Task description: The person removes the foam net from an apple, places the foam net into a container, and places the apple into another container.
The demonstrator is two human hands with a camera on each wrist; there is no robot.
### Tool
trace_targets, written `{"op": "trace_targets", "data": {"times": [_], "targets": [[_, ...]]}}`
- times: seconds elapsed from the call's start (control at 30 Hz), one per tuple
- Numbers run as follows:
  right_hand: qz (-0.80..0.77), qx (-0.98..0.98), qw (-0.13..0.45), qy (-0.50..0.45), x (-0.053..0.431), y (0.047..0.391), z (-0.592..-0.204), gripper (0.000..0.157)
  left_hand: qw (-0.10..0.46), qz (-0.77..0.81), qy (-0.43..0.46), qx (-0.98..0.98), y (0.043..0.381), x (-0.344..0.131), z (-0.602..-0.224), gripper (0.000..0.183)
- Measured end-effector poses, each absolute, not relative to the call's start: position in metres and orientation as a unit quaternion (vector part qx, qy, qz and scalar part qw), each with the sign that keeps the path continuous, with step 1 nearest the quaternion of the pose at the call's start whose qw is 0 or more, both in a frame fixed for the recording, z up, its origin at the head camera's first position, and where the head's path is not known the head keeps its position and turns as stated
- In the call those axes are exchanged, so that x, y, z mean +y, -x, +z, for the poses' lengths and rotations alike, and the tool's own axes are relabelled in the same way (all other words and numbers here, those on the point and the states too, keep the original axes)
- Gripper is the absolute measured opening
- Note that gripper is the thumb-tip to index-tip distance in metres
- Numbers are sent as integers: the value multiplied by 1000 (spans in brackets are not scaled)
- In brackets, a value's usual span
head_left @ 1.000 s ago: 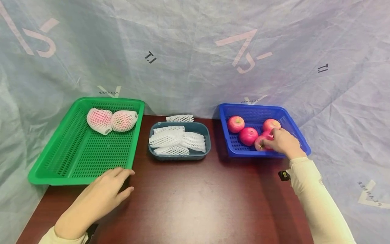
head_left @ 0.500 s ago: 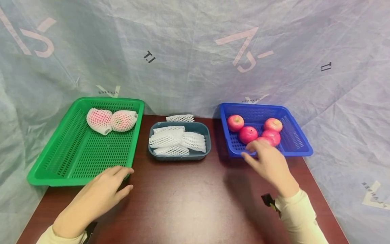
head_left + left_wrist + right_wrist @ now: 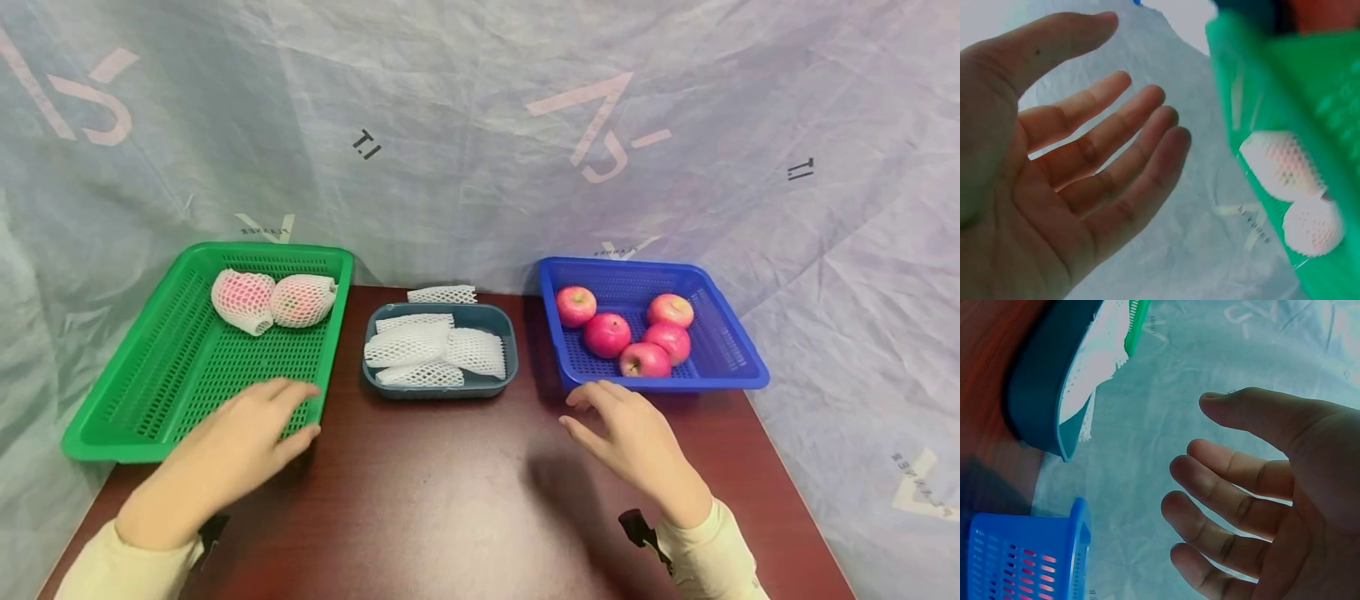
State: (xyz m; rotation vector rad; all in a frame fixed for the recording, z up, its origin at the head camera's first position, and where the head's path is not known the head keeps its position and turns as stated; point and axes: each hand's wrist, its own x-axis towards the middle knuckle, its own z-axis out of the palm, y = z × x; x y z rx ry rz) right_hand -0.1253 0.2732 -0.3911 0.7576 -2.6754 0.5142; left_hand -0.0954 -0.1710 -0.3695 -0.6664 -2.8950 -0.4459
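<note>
My left hand (image 3: 236, 442) hovers over the near right corner of the green basket (image 3: 90, 425), holding nothing; the left wrist view shows its fingers spread and relaxed. In that basket lie two apples in white foam nets, one net-wrapped apple (image 3: 243, 300) beside the other wrapped apple (image 3: 302, 301). In front of the blue basket (image 3: 731, 333), my right hand (image 3: 633, 437) is held above the table with loosely bent fingers and nothing in its grasp. Several bare red apples sit in the blue basket, the nearest apple (image 3: 645, 361) close to its front wall.
Between the baskets stands a dark teal tub (image 3: 438, 392) holding several white foam nets (image 3: 408, 343). Another foam net (image 3: 442, 294) lies behind it on the brown table (image 3: 450, 500). A grey printed cloth (image 3: 450, 167) hangs along the back.
My right hand has let go of an apple in the blue basket and drawn back toward me and leftward. My left hand has shifted slightly up and left.
</note>
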Motion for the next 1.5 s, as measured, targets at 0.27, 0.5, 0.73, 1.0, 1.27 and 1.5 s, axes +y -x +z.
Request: {"op": "trace_targets", "data": {"times": [0.27,0.5,0.73,1.0,1.27,1.5], "targets": [[186,-937,149,-256,279,123,-398,20,41,-118,219,-968,168,-193,-345,43],[201,-938,141,-246,280,120,-405,19,-24,-118,181,-976,244,-224,-357,55],[203,-938,134,-246,279,116,-415,19,-89,-120,138,-979,289,-248,-390,74],[211,-932,139,-258,275,112,-422,20,-111,-63,159,-979,312,-243,-410,89],[211,-933,129,-263,271,110,-424,19,-98,-23,141,-985,319,-242,-428,97],[217,-935,122,-253,272,109,-425,19,-70,-6,111,-991,319,-240,-434,90]]}}
